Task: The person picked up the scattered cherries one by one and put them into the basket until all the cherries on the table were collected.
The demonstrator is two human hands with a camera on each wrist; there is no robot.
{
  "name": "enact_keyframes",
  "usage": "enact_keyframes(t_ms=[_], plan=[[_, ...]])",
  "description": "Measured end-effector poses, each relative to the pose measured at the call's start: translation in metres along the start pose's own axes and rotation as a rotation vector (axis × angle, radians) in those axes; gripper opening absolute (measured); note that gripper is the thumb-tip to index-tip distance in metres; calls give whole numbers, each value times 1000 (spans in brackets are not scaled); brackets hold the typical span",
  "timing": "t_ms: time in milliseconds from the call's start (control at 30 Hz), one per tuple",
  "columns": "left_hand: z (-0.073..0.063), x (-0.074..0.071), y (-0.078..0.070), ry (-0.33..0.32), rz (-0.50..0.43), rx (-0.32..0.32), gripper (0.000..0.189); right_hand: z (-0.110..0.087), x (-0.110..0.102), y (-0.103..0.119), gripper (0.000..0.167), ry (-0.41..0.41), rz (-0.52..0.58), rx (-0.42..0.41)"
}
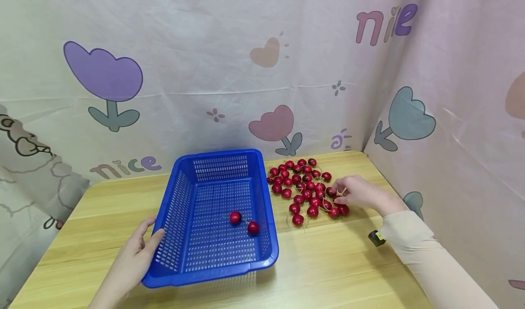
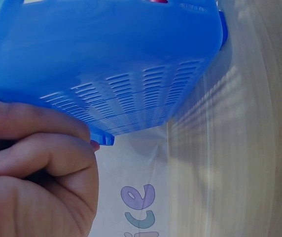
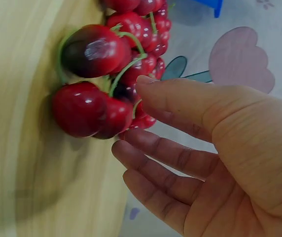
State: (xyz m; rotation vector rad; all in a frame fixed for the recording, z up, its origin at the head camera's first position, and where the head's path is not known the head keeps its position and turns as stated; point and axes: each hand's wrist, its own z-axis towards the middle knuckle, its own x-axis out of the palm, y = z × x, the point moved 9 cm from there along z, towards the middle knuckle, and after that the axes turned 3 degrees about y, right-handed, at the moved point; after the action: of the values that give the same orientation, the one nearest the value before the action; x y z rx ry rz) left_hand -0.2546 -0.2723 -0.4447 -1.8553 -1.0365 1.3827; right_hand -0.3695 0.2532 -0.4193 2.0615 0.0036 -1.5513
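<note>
A blue plastic basket point(image 1: 213, 270) with slotted walls stands left of centre in the head view, with two red cherries point(image 1: 253, 228) on its floor. My left hand point(image 1: 133, 260) grips its left rim; the left wrist view shows curled fingers point(image 2: 37, 153) against the blue edge. To the basket's right, many loose cherries point(image 1: 307, 194) with green stems spread over the table. My right hand point(image 1: 361, 194) reaches to the right side of this pile. In the right wrist view its thumb and fingers stand apart beside the cherries point(image 3: 79, 109), with nothing held between them.
The wooden table point(image 1: 311, 272) meets a patterned cloth point(image 1: 197, 63) at the back and right. A small black object with a yellow mark point(image 1: 376, 238) lies near my right forearm.
</note>
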Motion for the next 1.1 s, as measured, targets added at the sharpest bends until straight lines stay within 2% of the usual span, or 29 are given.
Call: enact_keyframes(t_ms=[700,1100], plan=[[0,-1,-1,-8,14,-1,72,2,15,-16,23,23,-7,41],[0,-1,-1,-9,26,0,73,4,4,-15,25,11,-18,35]])
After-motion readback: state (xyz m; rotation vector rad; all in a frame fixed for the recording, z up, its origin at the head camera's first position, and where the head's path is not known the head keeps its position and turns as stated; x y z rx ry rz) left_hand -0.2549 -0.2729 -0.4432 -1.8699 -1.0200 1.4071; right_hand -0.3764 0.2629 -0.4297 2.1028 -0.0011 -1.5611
